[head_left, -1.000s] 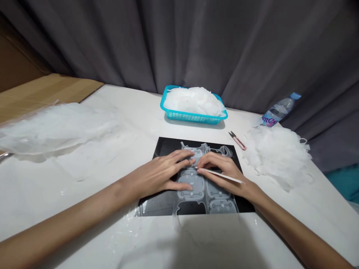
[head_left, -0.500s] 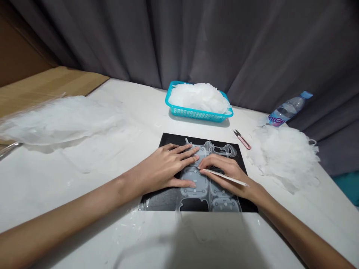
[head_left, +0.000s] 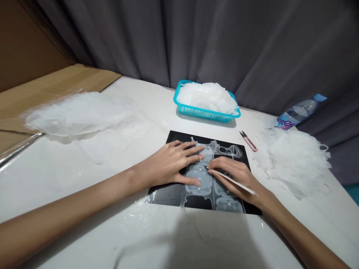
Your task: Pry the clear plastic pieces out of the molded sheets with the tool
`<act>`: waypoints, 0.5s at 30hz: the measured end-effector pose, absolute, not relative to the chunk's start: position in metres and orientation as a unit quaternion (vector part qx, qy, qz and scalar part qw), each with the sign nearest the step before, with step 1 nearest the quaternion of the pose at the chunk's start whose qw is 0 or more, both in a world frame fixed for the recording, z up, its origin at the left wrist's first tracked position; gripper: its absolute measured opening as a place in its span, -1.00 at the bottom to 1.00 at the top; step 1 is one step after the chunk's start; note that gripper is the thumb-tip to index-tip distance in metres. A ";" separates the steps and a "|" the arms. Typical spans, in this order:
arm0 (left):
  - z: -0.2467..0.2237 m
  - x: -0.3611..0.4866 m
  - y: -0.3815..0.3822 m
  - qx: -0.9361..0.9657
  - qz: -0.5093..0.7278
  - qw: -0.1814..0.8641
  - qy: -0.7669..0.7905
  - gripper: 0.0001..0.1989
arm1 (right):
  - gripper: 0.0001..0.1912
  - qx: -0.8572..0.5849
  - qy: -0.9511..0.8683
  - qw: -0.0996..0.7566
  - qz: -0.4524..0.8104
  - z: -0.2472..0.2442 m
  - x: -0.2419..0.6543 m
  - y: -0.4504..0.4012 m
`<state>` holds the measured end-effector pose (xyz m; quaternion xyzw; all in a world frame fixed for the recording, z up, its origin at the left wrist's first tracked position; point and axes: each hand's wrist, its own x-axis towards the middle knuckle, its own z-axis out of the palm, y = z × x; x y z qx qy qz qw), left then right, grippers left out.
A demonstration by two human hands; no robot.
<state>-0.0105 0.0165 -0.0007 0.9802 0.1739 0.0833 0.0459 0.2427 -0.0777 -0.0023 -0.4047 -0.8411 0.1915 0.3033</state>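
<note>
A translucent sheet (head_left: 199, 178) with rounded grey-white shapes and cut-out openings lies on a black mat (head_left: 165, 196). My left hand (head_left: 176, 162) presses flat on the sheet, fingers spread, its palm partly over the mat. Pinched in my right hand (head_left: 235, 173) is a slim white pen-style craft knife (head_left: 234, 181), its dark tip touching the sheet between two shapes, near my left fingertips. Part of the sheet's right column is hidden under my right hand.
A blue basket (head_left: 209, 114) of white pieces stands at the back. To the right are thread snips (head_left: 248, 141), a pile of translucent scraps (head_left: 294, 158) and a water bottle (head_left: 301, 112). More clear sheets (head_left: 75, 114) lie at left beside cardboard (head_left: 84, 76).
The whole view has shifted slightly, so things appear further right. Both hands keep nearly the same places on the sheet, with the knife tip still against it.
</note>
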 end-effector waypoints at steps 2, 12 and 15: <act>-0.003 -0.011 0.018 0.979 0.094 0.062 0.172 -0.20 | -0.88 -0.399 -0.843 0.309 0.186 -0.005 0.242 -0.077; -0.011 -0.009 0.027 0.953 0.108 0.202 0.199 -0.10 | -0.77 -0.401 -0.878 0.258 -0.037 -0.026 0.227 -0.070; -0.011 -0.008 0.027 0.944 0.088 0.239 0.208 0.09 | -0.72 -0.412 -0.875 0.254 -0.024 -0.026 0.220 -0.071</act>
